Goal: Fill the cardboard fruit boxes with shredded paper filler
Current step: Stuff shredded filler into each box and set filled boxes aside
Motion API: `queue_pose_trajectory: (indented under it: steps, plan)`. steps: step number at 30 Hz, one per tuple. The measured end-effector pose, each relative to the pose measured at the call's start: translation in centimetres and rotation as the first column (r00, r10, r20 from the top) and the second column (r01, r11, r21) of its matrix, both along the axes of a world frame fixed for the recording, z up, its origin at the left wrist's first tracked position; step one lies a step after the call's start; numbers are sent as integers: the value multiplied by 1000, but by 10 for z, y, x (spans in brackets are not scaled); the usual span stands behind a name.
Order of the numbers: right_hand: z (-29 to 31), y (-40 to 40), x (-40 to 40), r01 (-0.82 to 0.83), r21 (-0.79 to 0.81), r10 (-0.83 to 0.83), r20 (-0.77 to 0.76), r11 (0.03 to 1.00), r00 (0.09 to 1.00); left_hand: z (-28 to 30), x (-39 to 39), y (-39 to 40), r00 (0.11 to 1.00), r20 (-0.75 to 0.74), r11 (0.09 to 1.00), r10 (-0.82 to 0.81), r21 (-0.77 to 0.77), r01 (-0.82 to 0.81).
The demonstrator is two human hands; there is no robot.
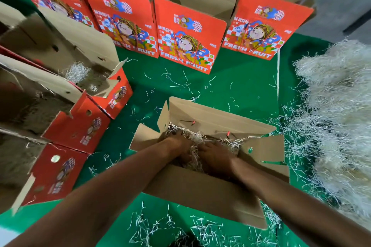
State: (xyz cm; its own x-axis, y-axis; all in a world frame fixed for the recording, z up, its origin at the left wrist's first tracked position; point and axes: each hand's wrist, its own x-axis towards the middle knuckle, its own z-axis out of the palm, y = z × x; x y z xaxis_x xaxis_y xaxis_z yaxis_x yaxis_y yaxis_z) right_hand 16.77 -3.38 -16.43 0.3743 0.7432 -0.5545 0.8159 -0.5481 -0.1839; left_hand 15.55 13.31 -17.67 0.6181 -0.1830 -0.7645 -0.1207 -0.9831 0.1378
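An open cardboard fruit box (204,192) lies on the green mat straight in front of me, its flaps spread. White shredded paper filler (197,139) lies inside it. My left hand (179,143) and my right hand (215,156) are both down inside the box, side by side, palms down on the shreds with fingers spread. Strands poke up between and around the hands. A large heap of the same shredded paper (337,110) is piled at the right.
A row of red "Fresh Fruit" boxes (188,36) stands open at the back. More open boxes (80,70), some holding filler, sit stacked at the left. Loose strands (180,82) are scattered over the green mat (241,78).
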Motion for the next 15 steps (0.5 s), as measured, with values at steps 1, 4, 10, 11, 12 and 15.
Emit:
queue_pose_trajectory:
  steps: [1, 4, 10, 11, 12, 15]
  plan:
    - [-2, -2, 0, 32, -42, -31, 5, 999, 999, 0, 0, 1, 1000, -9, 999, -20, 40, 20]
    - [-7, -6, 0, 52, -139, -59, -48, 989, 997, -1, 2, 2, 998, -47, 995, -29, 96, 34]
    - [-3, -18, -4, 127, -341, -159, -70, 931, 985, -13, 2, 8, 999, 2, 998, 50, 46, -50]
    - [-4, -20, -1, 111, -386, -140, -48, 916, 989, -15, 2, 9, 998, 17, 998, 64, 26, -65]
    - [-3, -23, 2, 86, -431, -108, -26, 898, 994, -16, 2, 8, 998, 20, 997, 67, 27, -67]
    - [9, -27, 7, 93, -523, -134, -40, 847, 990, -20, 0, 3, 997, 4, 996, 72, 43, -72]
